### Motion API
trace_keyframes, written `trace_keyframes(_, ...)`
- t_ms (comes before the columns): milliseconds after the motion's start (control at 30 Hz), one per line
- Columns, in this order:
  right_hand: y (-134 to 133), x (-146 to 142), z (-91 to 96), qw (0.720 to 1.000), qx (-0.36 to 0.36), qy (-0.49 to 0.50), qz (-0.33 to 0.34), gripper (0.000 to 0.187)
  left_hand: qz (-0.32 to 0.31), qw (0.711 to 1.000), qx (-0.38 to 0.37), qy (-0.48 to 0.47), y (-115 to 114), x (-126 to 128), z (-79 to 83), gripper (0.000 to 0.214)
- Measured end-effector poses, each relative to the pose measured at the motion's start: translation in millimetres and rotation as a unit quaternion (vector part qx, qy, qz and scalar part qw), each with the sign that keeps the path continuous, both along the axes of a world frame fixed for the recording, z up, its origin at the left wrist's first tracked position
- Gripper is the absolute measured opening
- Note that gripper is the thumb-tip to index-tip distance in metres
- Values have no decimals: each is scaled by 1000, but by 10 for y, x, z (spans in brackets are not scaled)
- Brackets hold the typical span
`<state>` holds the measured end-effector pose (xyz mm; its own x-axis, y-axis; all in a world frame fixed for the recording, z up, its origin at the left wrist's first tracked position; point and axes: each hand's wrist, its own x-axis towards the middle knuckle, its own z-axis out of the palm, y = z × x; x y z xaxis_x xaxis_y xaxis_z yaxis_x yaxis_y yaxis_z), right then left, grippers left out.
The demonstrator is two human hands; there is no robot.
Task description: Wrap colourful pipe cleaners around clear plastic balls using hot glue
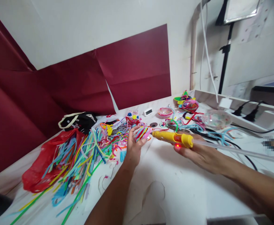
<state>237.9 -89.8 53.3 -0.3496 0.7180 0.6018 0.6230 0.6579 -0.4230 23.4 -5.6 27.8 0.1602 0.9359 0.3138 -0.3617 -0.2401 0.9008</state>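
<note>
My left hand [134, 148] is closed around a small craft piece [143, 133] wrapped in pink, yellow, orange and blue pipe cleaners. A yellow hot glue gun [166, 137] is gripped in my right hand [201, 153], its red light lit and a long clear glue stick [230, 147] running out of its back. The gun's nozzle points left and sits at the right edge of the craft piece; I cannot tell whether they touch. Just behind my left hand lies a tangle of coloured pipe cleaners, with a decorated piece [134, 117] bearing blue and yellow pompoms.
Loose pipe cleaners [80, 159] spill from a red plastic bag [39, 168] at left, near a black pouch [80, 122]. Clear bowls [216, 118], a small digital timer [148, 112] and a colourful figure [186, 101] stand at the back. Black cables [240, 148] cross the right side.
</note>
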Motion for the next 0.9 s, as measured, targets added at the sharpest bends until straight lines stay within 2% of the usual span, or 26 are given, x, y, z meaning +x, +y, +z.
trace_keyframes(433,7,14,-22,1000,17,1,-16,19,3,998,57,33,36,-48,-57,55)
trace_keyframes(900,23,26,-28,1000,9,1,-10,20,6,997,60,39,38,-55,-54,55)
